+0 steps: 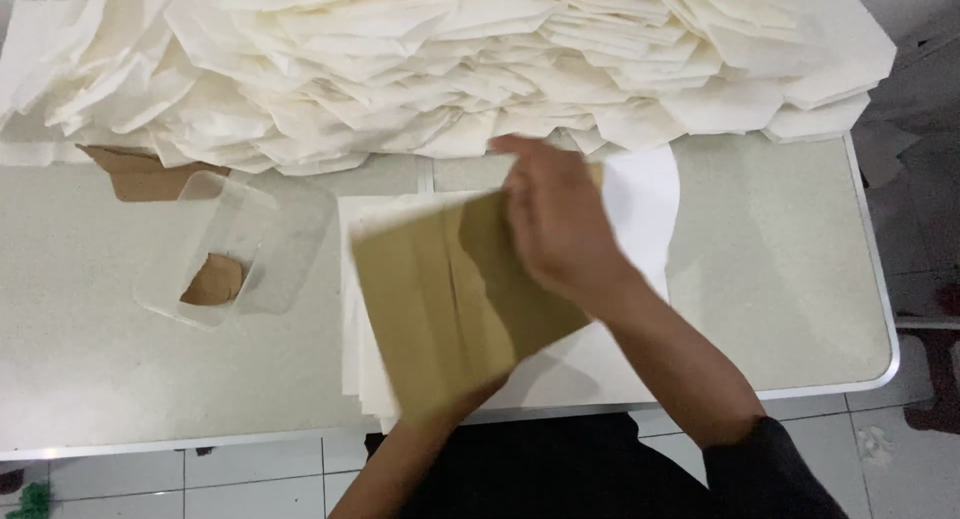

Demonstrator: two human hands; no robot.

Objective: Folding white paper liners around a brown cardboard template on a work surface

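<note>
Right hand (555, 219) lies palm-down with fingers spread flat on the far edge of a tan folded paper sheet (450, 299), pressing rather than gripping. Left hand is hidden under that sheet's near edge; only the forearm shows, so whether it is open or closed cannot be told. The tan sheet sits tilted on a stack of white sheets (640, 199) near the front edge of the bench (780, 279). Just to the left stands a clear plastic tub (225, 249) with a brown scrap inside. Along the bench's far side lies a big heap of white folded paper pieces (450, 59).
</note>
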